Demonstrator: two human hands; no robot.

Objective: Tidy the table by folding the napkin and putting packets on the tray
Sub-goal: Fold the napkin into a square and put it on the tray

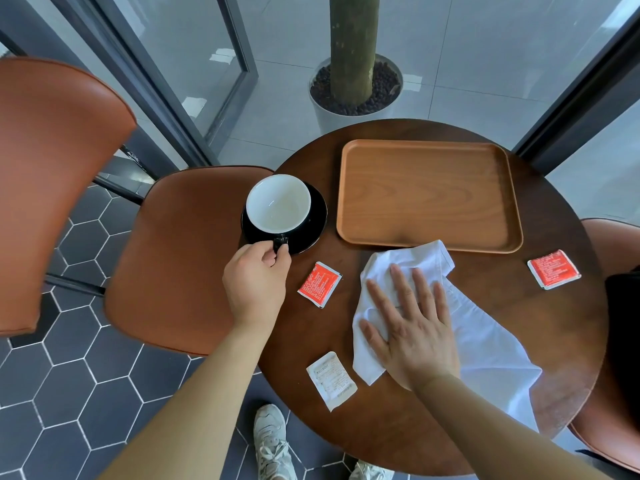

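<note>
A white napkin [485, 337] lies crumpled across the round dark wooden table [408, 424]. My right hand [412, 327] rests flat on its left part, fingers spread. One red packet [320, 284] lies left of the napkin, another red packet [553, 269] sits near the table's right edge, and a white packet [331, 380] lies at the front left. The wooden tray [429, 195] behind the napkin holds nothing. My left hand [256, 278] pinches the handle of a cup [278, 204], white inside, standing on a black saucer [313, 223].
Brown leather chairs stand at the left [180, 258] and at the right [613, 244] of the table. A potted tree trunk [353, 50] rises behind the table by glass walls. A black object [623, 327] sits at the right edge. My white shoes [270, 441] show below.
</note>
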